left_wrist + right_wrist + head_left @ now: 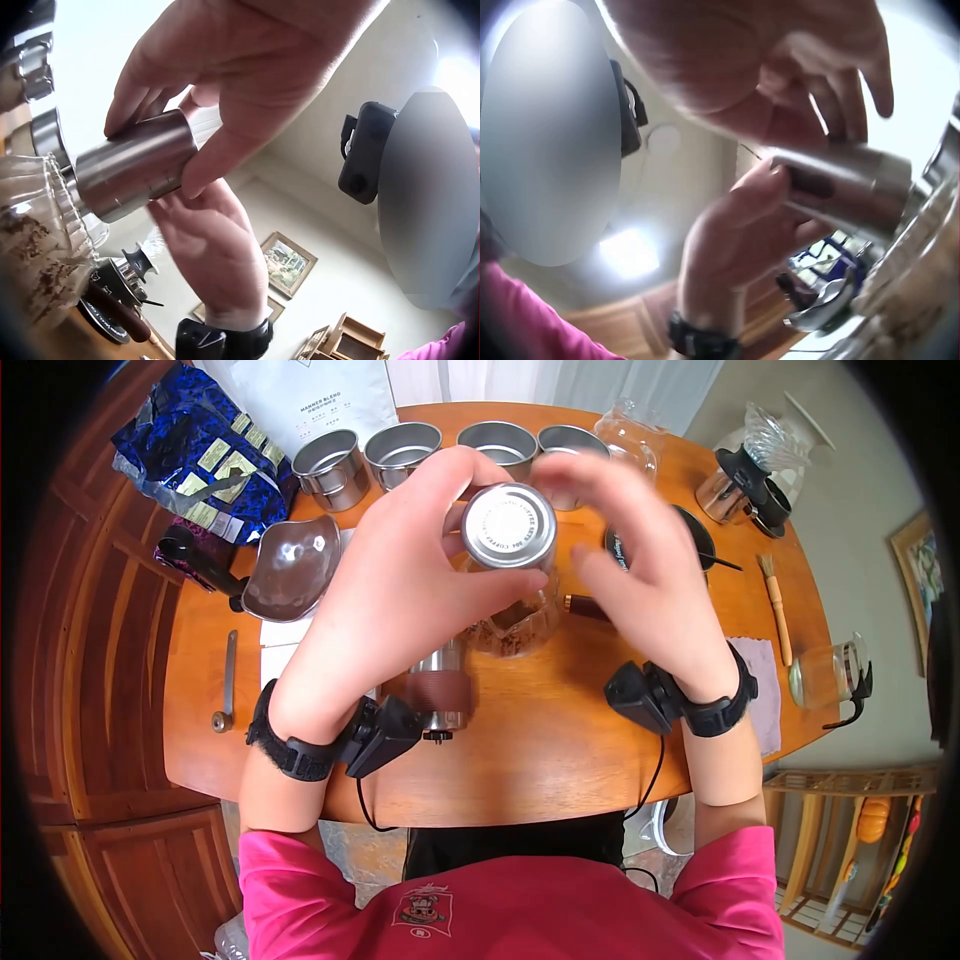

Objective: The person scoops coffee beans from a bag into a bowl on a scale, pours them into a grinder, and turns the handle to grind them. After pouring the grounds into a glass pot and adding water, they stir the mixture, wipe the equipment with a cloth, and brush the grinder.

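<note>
My left hand (400, 550) grips a small steel cup (509, 525), its round, printed base facing up, with thumb and fingers around its side. Below the cup stands a ribbed glass vessel (45, 247) with brown grounds inside; the cup's lower end is right at its rim in the left wrist view. My right hand (645, 565) is beside the cup, blurred, its fingers loosely extended and not wrapped round it. In the right wrist view, the fingers of that right hand (780, 82) overlap the cup's upper side. A brown handle (588, 607) juts out beside the glass vessel.
A steel hand grinder (440, 685) with a brown band lies near the left forearm. Several steel canisters (328, 465) line the back, beside a blue bag (215, 465). A grey dish (292, 567) sits left; a brush (776, 610) and glass jug (828, 672) are at right.
</note>
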`<state>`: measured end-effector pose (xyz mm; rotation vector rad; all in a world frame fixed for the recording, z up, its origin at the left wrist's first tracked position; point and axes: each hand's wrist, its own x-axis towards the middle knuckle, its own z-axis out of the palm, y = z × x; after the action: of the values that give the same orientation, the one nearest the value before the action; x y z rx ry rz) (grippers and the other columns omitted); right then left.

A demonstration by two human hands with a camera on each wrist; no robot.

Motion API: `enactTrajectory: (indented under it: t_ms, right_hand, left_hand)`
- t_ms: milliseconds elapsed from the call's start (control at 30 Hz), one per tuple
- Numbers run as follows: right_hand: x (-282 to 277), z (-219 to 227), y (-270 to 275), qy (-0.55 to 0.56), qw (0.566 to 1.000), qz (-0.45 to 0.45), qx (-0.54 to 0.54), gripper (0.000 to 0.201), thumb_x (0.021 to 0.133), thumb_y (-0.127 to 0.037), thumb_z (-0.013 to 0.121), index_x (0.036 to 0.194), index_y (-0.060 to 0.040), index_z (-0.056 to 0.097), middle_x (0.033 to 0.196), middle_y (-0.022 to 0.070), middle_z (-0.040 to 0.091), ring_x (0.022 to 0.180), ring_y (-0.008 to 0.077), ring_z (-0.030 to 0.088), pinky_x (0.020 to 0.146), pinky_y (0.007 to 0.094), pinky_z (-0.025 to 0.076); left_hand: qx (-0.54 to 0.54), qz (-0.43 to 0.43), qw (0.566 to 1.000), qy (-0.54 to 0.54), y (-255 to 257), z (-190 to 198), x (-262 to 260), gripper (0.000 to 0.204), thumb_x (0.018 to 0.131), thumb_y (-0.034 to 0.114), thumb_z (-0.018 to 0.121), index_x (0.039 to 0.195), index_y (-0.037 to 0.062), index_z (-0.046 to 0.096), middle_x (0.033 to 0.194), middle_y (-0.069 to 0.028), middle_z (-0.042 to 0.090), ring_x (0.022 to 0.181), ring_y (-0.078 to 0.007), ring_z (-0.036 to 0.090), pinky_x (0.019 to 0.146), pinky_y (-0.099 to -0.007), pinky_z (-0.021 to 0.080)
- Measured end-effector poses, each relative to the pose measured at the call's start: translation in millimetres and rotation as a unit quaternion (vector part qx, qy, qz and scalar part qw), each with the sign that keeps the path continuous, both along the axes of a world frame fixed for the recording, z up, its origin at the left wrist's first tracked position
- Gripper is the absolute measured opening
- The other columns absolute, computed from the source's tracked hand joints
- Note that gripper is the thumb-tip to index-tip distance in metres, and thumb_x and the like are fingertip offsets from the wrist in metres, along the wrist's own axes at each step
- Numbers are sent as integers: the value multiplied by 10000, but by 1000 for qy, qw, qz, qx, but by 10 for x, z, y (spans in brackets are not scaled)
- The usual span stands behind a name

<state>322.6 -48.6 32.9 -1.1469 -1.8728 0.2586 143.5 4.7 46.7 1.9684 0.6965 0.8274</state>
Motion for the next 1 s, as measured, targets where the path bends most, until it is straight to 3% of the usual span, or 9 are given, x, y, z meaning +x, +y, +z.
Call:
enactTrajectory:
  t_ms: [100, 167, 233, 300, 433, 767, 900, 933, 1000]
  right_hand:
    - [18, -7, 22, 38, 994, -63, 83, 578, 676, 73, 492, 1243, -25, 429, 1206, 115, 504, 1151, 231, 473, 996, 331, 336]
    - [-19, 53, -61, -4, 992, 67, -107, 558, 693, 58, 520, 1237, -30, 429, 1206, 109, 506, 1140, 212, 483, 986, 328, 350]
    - [1, -27, 12, -9, 996, 49, -78, 551, 695, 44, 569, 1225, -40, 440, 1206, 105, 507, 1133, 211, 487, 979, 330, 359]
    - [-5, -65, 72, -4, 1000, 24, 12, 560, 680, 35, 567, 1213, -27, 406, 1126, 166, 530, 1088, 300, 507, 922, 345, 402]
    - [-73, -131, 85, 42, 998, 51, -20, 618, 684, 7, 629, 1244, -51, 375, 1150, 164, 522, 1111, 304, 499, 926, 348, 404]
    - [-94, -136, 91, 34, 999, 25, 2, 697, 683, -38, 678, 1294, -83, 346, 1208, 179, 501, 1109, 352, 495, 892, 362, 430]
    - [-71, -100, 71, 20, 1000, -5, 19, 653, 677, -48, 690, 1256, -78, 389, 1157, 159, 530, 1049, 328, 534, 858, 349, 445]
    - [-67, -102, 70, 14, 999, -25, 23, 634, 672, -52, 697, 1236, -75, 409, 1127, 151, 545, 1018, 318, 551, 840, 343, 452]
    - [-82, -115, 74, 27, 998, -51, 10, 612, 663, -58, 707, 1207, -69, 426, 1092, 145, 555, 981, 307, 562, 816, 339, 457]
  left_hand:
    - [-14, -11, 1000, -11, 7, -25, 7, 474, 672, -114, 674, 1081, 28, 479, 976, -23, 573, 952, -78, 549, 851, -226, 461]
    - [1, -7, 1000, -5, 17, -27, -3, 475, 674, -116, 671, 1084, 28, 479, 973, -23, 576, 954, -78, 549, 858, -228, 458]
    - [9, -10, 999, 29, 21, -21, -17, 488, 665, -121, 674, 1092, 25, 486, 1006, -29, 566, 974, -91, 548, 883, -240, 450]
    - [24, -3, 1000, 11, 40, -25, -6, 504, 661, -124, 674, 1106, 24, 490, 1026, -30, 559, 990, -101, 544, 902, -246, 441]
    - [50, -34, 998, 0, 62, -35, -35, 566, 655, -128, 673, 1169, 20, 487, 1097, -34, 531, 1052, -128, 522, 955, -267, 410]
    - [26, -47, 998, -30, 55, -106, -2, 587, 702, -108, 646, 1234, 26, 438, 1173, -43, 475, 1108, -124, 473, 969, -275, 388]
    - [105, 64, 991, -48, 28, -32, -47, 477, 752, -58, 636, 1179, 26, 441, 1058, -27, 462, 983, -104, 520, 848, -221, 435]
    - [97, 96, 989, -54, -1, 25, -67, 377, 803, -4, 608, 1147, 21, 457, 1007, -19, 470, 881, -91, 532, 779, -198, 435]
    - [132, 121, 982, -52, 16, 50, -87, 218, 874, 86, 546, 1069, 9, 484, 901, -19, 528, 828, -80, 535, 742, -200, 426]
